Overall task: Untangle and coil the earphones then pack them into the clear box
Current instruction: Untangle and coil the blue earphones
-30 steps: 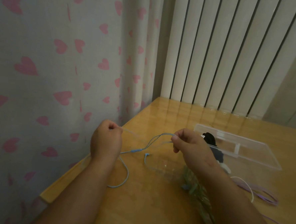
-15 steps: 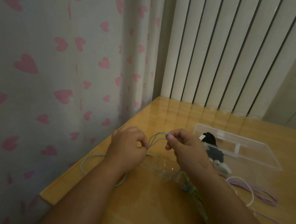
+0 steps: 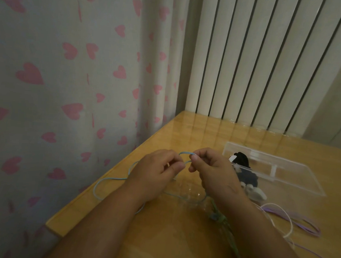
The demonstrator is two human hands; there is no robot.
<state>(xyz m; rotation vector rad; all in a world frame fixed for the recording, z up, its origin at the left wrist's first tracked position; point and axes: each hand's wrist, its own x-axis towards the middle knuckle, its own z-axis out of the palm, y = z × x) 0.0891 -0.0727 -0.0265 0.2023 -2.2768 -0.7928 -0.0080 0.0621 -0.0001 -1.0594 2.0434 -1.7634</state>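
**Friend:** So where's the cable?

**Me:** My left hand [image 3: 155, 171] and right hand [image 3: 213, 171] each pinch the blue earphones [image 3: 186, 153] above the table [image 3: 179, 239], with slack trailing left. I think small, even loops suit the clear box [image 3: 292, 176] to the right.

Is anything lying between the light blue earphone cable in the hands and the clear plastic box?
Yes. A black object and a dark grey-and-white bundle sit at the clear plastic box's left end, toward the light blue earphone cable. Whether they are inside it is unclear.
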